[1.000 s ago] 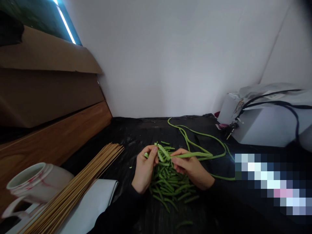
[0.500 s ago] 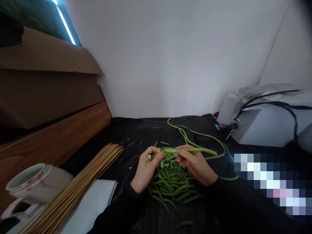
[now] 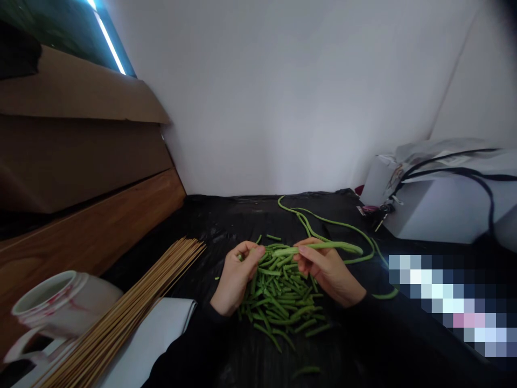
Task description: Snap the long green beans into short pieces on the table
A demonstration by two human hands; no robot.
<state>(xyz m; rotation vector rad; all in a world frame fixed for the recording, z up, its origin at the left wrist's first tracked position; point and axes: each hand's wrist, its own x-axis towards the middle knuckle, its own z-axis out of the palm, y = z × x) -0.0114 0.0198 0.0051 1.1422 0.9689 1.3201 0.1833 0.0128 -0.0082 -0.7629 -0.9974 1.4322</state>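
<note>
My left hand is closed, pinching the left end of a long green bean and holding a short piece in its fingers. My right hand is closed on the same bean a little further right, so the bean stretches level between the two hands. Below and between them lies a pile of short cut bean pieces on the black plastic sheet. More whole long beans curl across the sheet behind my right hand.
A bundle of bamboo skewers lies at the left over a white cloth. A white cup stands at the far left. Wooden board and cardboard line the left side. A white box with black cords sits at the right.
Both hands rose slightly and drew apart, the left shifting left and the right shifting right, pulling the long bean straight and level between them. The pile of pieces stayed put.
</note>
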